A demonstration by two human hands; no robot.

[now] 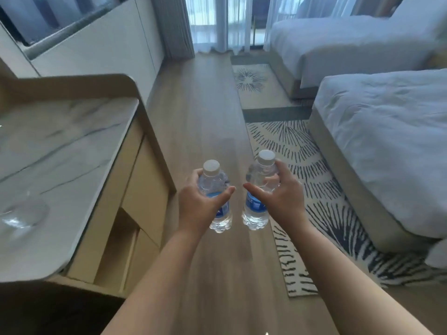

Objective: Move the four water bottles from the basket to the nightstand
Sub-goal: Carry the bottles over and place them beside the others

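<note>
Both hands (200, 201) (281, 197) outstretched, fingers curled

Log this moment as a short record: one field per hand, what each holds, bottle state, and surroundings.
left hand: grips left bottle around its body
right hand: grips right bottle around its upper body
bottles: upright, white caps on, blue labels, apart from each other
below: wooden floor
left side: marble-topped counter
right side: patterned rug, two white beds
basket, nightstand: not in view
</note>
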